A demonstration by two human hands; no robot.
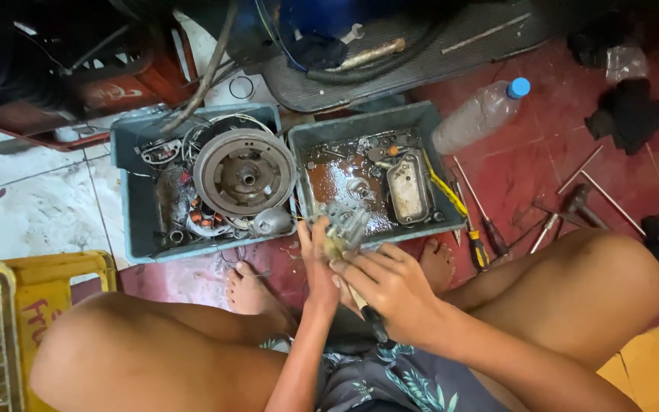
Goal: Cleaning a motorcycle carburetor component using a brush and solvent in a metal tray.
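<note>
The left hand (316, 255) gripped a small grey metal part (342, 229), fingers wrapped round it, just above the grey tray's (413, 229) near rim. The right hand (387, 286), fingers closed on a dark-handled tool (371, 320), lay nearer; the tool's long axis ran up toward the part.

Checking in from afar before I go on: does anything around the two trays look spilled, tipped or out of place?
Yes. The right tray holds a pool of brown oily liquid with small parts sitting in it. A clear plastic bottle lies on its side on the red floor beside it, and hand tools are scattered loose there.
</note>
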